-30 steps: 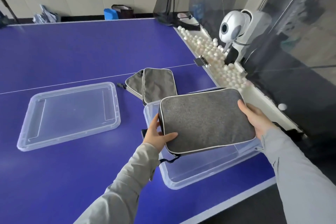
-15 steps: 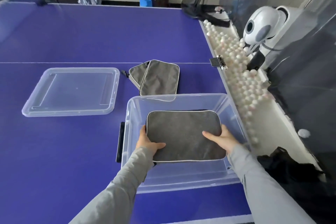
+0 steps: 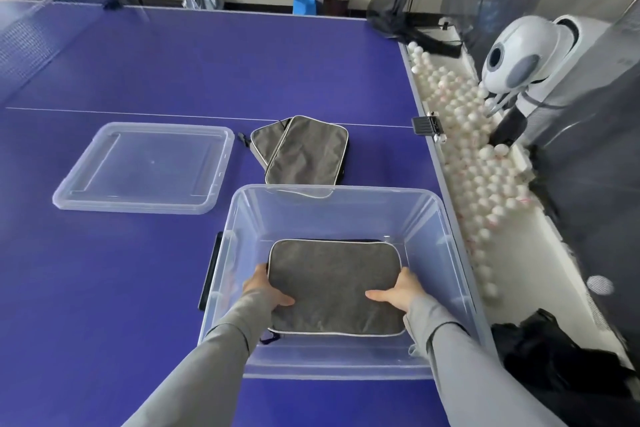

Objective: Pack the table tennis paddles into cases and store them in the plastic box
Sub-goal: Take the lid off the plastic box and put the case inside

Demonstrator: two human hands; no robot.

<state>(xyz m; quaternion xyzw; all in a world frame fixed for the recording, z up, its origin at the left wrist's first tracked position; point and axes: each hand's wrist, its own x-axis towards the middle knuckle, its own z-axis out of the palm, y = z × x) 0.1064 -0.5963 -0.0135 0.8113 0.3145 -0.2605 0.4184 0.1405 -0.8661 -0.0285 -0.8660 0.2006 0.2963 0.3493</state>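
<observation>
1. The grey fabric paddle case (image 3: 334, 284), a flat rounded rectangle edged with pale piping, lies level and low inside the clear plastic box (image 3: 446, 218), closer to the box's near wall than its far one. I cannot tell whether it already rests on the box floor.
2. I judge the case light and soft-skinned, and it keeps its flat shape, so I take the contents to be stiff. The woven cloth should give good friction, so I expect little slipping, and it looks sturdy enough for an ordinary set-down.
3. The best hold, to my eye, is at the two short edges, one hand each, so it stays level and clears the box walls.
4. My view shows the left hand (image 3: 265, 288) at the case's left edge, inside the box. Its thumb lies across the top cloth and its fingers are hidden underneath, so it pinches the edge.
5. The right hand (image 3: 398, 291) mirrors it at the right edge, thumb on top and fingers tucked below, out of sight.
6. Just beyond the box's far wall, two matching grey cases (image 3: 304, 152) lie overlapped on the blue table (image 3: 138, 62).
7. The clear plastic lid (image 3: 145, 166) lies flat to the left of the box, apart from it.
</observation>
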